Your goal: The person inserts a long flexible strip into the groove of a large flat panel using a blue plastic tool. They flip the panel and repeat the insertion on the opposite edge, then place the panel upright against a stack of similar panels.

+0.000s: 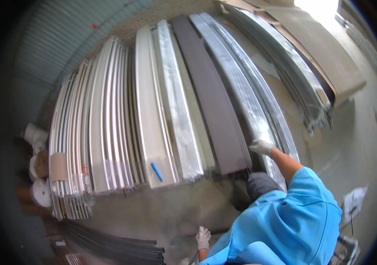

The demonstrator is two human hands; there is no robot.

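Pale rolls (38, 176) stand leftmost, then leaning white profiles (104, 132), a cream board (151, 110) bearing a blue marker (156, 171), a dark brown plank (210, 101) and a plastic-wrapped silver profile (241, 88), on which a blue-shirted co-worker's gloved hand (261, 146) rests flat, while the wearer's own hands are out of view
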